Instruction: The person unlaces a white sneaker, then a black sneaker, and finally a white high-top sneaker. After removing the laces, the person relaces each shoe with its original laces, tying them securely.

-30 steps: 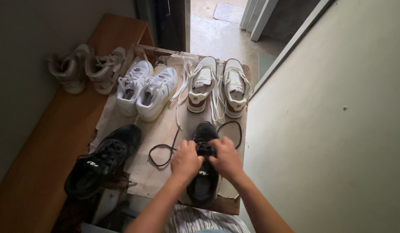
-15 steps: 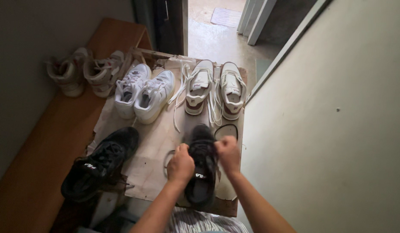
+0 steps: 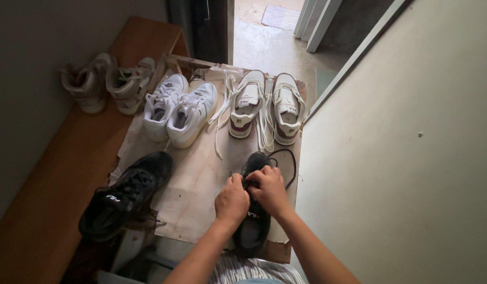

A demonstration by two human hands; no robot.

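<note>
A black sneaker (image 3: pixel 252 231) stands on a worn sheet of paper (image 3: pixel 198 173), toe pointing away from me. My left hand (image 3: pixel 232 200) and my right hand (image 3: pixel 269 190) are closed together over its lacing area, fingers pinching the black lace. A loop of that black lace (image 3: pixel 286 158) curls out to the right of the toe. The shoe's tongue and eyelets are hidden under my hands. Its mate, another black sneaker (image 3: pixel 125 193), lies to the left.
A pair of white sneakers (image 3: pixel 177 108) and a white pair with dark red trim (image 3: pixel 264 105), laces loose, stand beyond. Two worn beige shoes (image 3: pixel 109 84) sit on a wooden bench (image 3: pixel 43 210) at left. A wall (image 3: pixel 411 158) runs close on the right.
My hands have come together at the middle of the shoe. The lace loop that lay to the left of the shoe is gone from there; a loop stays at the right.
</note>
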